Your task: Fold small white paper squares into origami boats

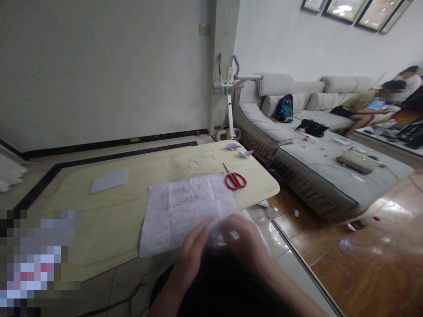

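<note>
My left hand [191,253] and my right hand [246,244] meet just below the near edge of a pale wooden table [109,211]. Both pinch a small piece of white paper [220,235] between their fingertips. A large creased sheet with printed and handwritten lines [185,209] lies on the table right in front of them. Red-handled scissors [235,179] rest on the table to the right of that sheet, beyond my right hand.
A blank grey-white sheet [109,180] lies on the table's left part, small folded paper pieces [239,149] at its far corner. A grey sofa [317,167] with bags stands right; another person [366,105] sits there. An exercise machine [228,101] stands by the wall.
</note>
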Available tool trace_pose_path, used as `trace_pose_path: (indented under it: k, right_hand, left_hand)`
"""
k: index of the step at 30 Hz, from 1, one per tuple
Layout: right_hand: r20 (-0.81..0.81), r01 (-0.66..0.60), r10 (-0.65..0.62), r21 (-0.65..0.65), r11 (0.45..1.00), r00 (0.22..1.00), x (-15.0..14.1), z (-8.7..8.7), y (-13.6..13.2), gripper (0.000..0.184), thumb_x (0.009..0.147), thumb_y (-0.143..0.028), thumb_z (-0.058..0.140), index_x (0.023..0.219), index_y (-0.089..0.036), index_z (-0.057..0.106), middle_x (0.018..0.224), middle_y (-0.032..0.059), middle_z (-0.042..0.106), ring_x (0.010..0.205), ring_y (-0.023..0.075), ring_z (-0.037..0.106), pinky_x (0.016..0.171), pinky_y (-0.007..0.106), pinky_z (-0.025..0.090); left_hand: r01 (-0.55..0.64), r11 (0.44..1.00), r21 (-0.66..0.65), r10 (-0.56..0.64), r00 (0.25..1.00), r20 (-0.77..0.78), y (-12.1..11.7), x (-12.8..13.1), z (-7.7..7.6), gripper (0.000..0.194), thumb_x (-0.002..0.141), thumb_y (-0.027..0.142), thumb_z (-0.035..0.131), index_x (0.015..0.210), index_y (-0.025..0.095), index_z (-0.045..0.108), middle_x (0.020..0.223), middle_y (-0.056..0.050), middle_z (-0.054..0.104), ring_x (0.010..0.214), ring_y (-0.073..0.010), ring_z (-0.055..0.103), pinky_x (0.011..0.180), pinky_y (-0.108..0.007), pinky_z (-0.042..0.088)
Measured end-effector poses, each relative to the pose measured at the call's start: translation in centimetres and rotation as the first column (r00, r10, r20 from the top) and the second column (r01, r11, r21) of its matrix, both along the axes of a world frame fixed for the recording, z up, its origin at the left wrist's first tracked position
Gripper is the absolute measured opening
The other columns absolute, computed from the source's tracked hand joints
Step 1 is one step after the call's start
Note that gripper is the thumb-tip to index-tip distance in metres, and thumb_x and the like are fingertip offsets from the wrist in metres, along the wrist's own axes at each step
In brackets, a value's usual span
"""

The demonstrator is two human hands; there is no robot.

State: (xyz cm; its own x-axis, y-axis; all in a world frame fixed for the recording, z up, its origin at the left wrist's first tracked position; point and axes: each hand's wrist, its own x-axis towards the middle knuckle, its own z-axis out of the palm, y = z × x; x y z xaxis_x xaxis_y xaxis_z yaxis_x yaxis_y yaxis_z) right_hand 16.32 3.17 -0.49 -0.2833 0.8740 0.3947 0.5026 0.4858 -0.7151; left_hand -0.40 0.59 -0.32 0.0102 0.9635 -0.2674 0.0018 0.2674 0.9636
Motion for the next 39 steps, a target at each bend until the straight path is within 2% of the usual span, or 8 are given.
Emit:
trace_pose_path:
  k: [4,10,12,16,21,25,32,39]
  right_hand:
    - [0.009,-0.025,0.026,-0.018,1.0,1.0,0.3,-0.1,0.3,0.014,0.085,-0.011,0.057,0.076,-0.018,0.065,0.073,0.004,0.066,0.066,0.0166,0.059,0.062,0.026,0.047]
    - [-0.042,-0.045,0.042,-0.078,0.996,0.998,0.3,0.7,0.9,0.013,0.086,-0.016,0.059,0.076,-0.018,0.066,0.072,0.0033,0.067,0.064,0.0162,0.06,0.062,0.027,0.049]
    - [-0.078,-0.037,0.03,-0.095,0.995,0.997,0.6,1.3,1.0,0.005,0.085,-0.019,0.062,0.085,-0.019,0.067,0.074,0.0028,0.068,0.066,0.0165,0.061,0.064,0.028,0.05]
    - [-0.119,0.028,-0.036,-0.073,0.997,0.992,1.5,2.6,0.9,0.027,0.083,-0.023,0.067,0.109,-0.02,0.062,0.093,0.0061,0.067,0.081,0.0198,0.062,0.074,0.033,0.052]
    - [-0.02,-0.202,0.201,-0.046,0.978,0.979,1.7,3.4,0.4,0.034,0.083,-0.02,0.067,0.115,-0.023,0.059,0.121,0.0094,0.058,0.11,0.0235,0.056,0.094,0.038,0.048]
    - [0.001,-0.305,0.306,-0.089,0.948,0.952,0.9,3.4,0.4,0.028,0.086,-0.018,0.064,0.114,-0.024,0.063,0.121,0.0087,0.058,0.109,0.0212,0.057,0.093,0.035,0.049]
    - [-0.006,-0.382,0.385,-0.141,0.913,0.923,0.8,3.1,0.9,0.024,0.083,-0.019,0.068,0.107,-0.021,0.064,0.104,0.0056,0.065,0.091,0.0185,0.062,0.081,0.03,0.05]
    - [-0.027,-0.125,0.123,-0.16,0.979,0.992,1.1,0.6,1.8,0.025,0.075,-0.025,0.076,0.096,-0.02,0.064,0.087,0.001,0.066,0.08,0.0181,0.061,0.071,0.028,0.048]
  left_hand:
    - [0.004,1.0,-0.029,-0.001,0.994,0.106,0.2,0.0,0.0,0.04,0.084,0.042,0.06,0.117,0.02,0.07,0.117,-0.006,0.071,0.105,-0.0267,0.064,0.087,-0.034,0.051]
    - [-0.007,0.997,-0.076,0.031,0.948,0.318,0.4,0.3,0.3,0.041,0.079,0.038,0.069,0.113,0.016,0.07,0.07,-0.002,0.07,0.065,-0.0185,0.065,0.057,-0.027,0.051]
    - [-0.024,0.996,-0.089,0.058,0.911,0.408,0.5,0.5,0.7,0.039,0.077,0.039,0.07,0.107,0.015,0.073,0.071,-0.004,0.07,0.063,-0.0184,0.064,0.053,-0.027,0.05]
    - [-0.038,0.977,-0.211,0.141,0.854,0.5,0.9,0.8,0.9,0.034,0.077,0.046,0.067,0.093,0.017,0.073,0.081,-0.009,0.074,0.061,-0.0198,0.066,0.051,-0.029,0.05]
    - [-0.019,0.945,-0.327,0.23,0.75,0.62,1.2,1.6,-0.6,0.027,0.082,0.043,0.064,0.09,0.017,0.068,0.075,-0.007,0.073,0.063,-0.0205,0.068,0.056,-0.032,0.055]
    - [-0.023,0.951,-0.308,0.228,0.723,0.652,1.0,2.0,-1.4,0.029,0.08,0.042,0.069,0.086,0.014,0.067,0.072,-0.006,0.071,0.06,-0.0184,0.066,0.054,-0.028,0.052]
    - [-0.081,0.974,-0.214,0.189,0.814,0.55,0.8,1.8,-1.3,0.047,0.079,0.059,0.061,0.082,0.013,0.068,0.064,-0.005,0.07,0.055,-0.018,0.064,0.049,-0.026,0.045]
    - [0.0,0.989,-0.145,0.064,0.897,0.437,0.7,1.6,-2.8,0.056,0.079,0.067,0.054,0.074,0.014,0.07,0.051,-0.004,0.065,0.047,-0.0174,0.06,0.05,-0.028,0.045]
